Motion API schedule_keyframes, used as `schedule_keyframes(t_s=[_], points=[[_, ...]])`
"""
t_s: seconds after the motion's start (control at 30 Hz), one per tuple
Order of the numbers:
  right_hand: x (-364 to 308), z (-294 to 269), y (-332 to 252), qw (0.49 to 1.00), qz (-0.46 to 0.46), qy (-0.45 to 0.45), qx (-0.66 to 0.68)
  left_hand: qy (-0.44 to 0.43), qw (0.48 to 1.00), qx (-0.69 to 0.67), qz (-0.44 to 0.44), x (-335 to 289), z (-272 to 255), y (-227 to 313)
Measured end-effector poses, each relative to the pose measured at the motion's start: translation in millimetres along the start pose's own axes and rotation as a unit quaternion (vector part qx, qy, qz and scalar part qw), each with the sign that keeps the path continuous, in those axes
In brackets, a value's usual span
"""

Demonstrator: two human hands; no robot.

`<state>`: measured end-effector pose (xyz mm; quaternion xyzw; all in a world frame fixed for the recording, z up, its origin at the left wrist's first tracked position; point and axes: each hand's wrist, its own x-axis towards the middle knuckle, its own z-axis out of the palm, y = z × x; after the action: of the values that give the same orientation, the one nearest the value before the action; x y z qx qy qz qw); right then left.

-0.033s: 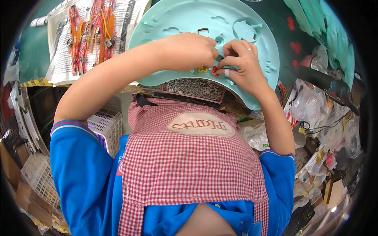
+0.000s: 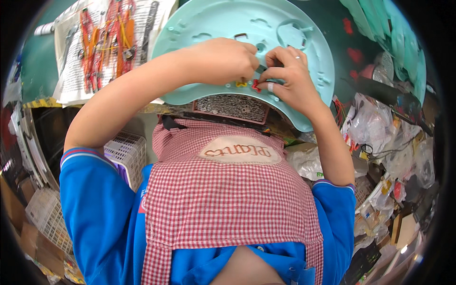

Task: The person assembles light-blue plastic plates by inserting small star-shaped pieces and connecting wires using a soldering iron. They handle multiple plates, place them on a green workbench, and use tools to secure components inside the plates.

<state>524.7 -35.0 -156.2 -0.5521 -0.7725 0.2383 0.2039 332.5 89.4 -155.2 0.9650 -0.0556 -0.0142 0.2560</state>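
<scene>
The green bench (image 2: 35, 61) carries a wide, curved turquoise plastic shell (image 2: 204, 19), hollow side up. Over its near edge, the left hand (image 2: 232, 59) curls its fingers downward, tips partly hidden; whether they grip anything, I cannot tell. The right hand (image 2: 292, 76) is nearer the small red piece (image 2: 256, 86), which lies just left of its thumb tip, seemingly longer front to back; a firm pinch cannot be confirmed. Left of that, a glossy yellow piece (image 2: 242, 84) sits under the left fingers
</scene>
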Motion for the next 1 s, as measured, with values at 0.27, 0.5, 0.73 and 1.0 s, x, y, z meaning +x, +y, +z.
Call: schedule_keyframes(t_s=[0.27,0.5,0.73,1.0], points=[[-40.8,-11.7,-30.2,0.999,-0.014,0.05,-0.014,0.336,0.889,0.131,-0.283,-59.6,-28.3,12.5],[-39.2,5.7,-32.8,0.995,-0.003,0.086,-0.043,0.385,0.616,-0.521,-0.448,-91.7,-5.6,-18.4],[-32.5,15.3,-34.3,0.997,0.003,0.038,-0.069,0.239,0.802,-0.051,-0.545,-62.4,-6.0,-19.1],[-46.2,23.9,-53.7,0.992,-0.097,0.074,-0.013,0.136,0.984,0.082,-0.081,-82.2,35.3,79.1]])
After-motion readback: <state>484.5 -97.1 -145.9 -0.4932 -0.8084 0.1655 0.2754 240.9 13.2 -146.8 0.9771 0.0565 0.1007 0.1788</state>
